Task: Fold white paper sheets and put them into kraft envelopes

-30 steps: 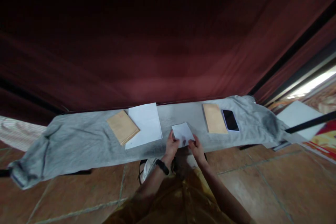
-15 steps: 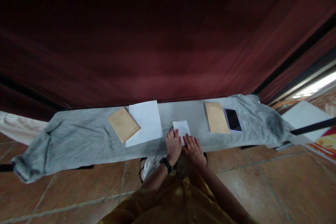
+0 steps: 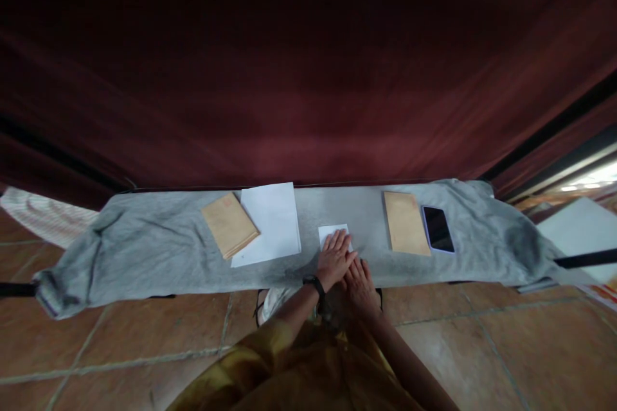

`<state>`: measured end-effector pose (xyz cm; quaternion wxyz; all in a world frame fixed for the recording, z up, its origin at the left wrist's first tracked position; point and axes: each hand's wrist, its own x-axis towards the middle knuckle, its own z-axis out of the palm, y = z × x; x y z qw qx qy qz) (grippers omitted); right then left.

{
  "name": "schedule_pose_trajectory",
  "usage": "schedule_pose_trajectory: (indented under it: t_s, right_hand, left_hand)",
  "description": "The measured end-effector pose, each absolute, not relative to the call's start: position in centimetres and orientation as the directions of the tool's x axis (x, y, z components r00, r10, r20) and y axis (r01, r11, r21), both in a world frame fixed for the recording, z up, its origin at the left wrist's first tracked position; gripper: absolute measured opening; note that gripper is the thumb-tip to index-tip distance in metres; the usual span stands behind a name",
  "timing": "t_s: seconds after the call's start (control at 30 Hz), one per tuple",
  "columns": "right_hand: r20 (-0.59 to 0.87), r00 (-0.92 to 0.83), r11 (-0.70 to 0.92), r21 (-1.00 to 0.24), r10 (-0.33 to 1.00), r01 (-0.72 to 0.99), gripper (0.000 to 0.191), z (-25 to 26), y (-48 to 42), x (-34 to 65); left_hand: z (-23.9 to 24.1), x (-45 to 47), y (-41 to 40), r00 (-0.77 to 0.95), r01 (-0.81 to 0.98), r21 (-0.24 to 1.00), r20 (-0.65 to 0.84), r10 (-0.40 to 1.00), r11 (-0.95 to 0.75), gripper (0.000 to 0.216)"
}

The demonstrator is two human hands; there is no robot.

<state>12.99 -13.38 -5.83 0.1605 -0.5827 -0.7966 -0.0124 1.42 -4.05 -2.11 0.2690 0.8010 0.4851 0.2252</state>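
A small folded sheet of white paper (image 3: 329,231) lies on the grey cloth, its near part hidden under my hands. My left hand (image 3: 334,261) rests flat on the paper with fingers stretched out. Beside and just below it, my right hand (image 3: 360,282) lies flat, its fingertips at the paper's lower right edge and partly behind the left hand. Larger white sheets (image 3: 272,221) are to the left, with a stack of brown envelopes (image 3: 229,225) over their left side. Another brown envelope (image 3: 406,223) lies to the right.
A phone (image 3: 438,229) with a dark screen sits right of the single envelope. The grey cloth (image 3: 149,244) covers a narrow bench, bunched at both ends. A dark red panel (image 3: 308,109) rises behind it. Tiled floor (image 3: 193,327) shows in front.
My left hand has moved right and up across the paper, from its left edge to over its middle, close against the right hand. The view has shifted slightly.
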Motion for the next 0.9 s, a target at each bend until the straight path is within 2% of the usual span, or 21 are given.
schedule_pose_trajectory:
  t_s: [0.17,0.33,0.57,0.73,0.9]
  right_hand:
    - [0.258,-0.249,0.308,-0.218,0.933,0.926,0.051,-5.6,-13.2,12.9]
    - [0.268,-0.226,0.295,-0.255,0.937,0.921,0.055,-5.3,-13.1,12.9]
    - [0.320,-0.243,0.355,-0.358,0.916,0.864,0.051,-6.1,-13.0,14.1]
    - [0.306,-0.246,0.364,-0.428,0.920,0.828,0.051,-6.2,-12.8,14.7]
    - [0.283,-0.268,0.368,-0.403,0.921,0.838,0.053,-5.8,-12.7,14.8]
  left_hand:
    - [-1.7,0.4,-1.4,0.429,0.633,0.666,0.124,0.895,-0.396,0.052]
    - [-1.0,-0.4,-0.6,0.432,0.668,0.649,0.059,0.900,-0.364,0.054]
    - [-0.3,-1.9,-4.9,0.573,0.644,0.618,0.002,0.820,-0.451,0.053]
    - [-0.6,-3.7,-7.6,0.623,0.617,0.577,0.057,0.781,-0.535,0.056]
    - [-1.1,-5.2,-9.6,0.652,0.609,0.523,0.098,0.752,-0.597,0.062]
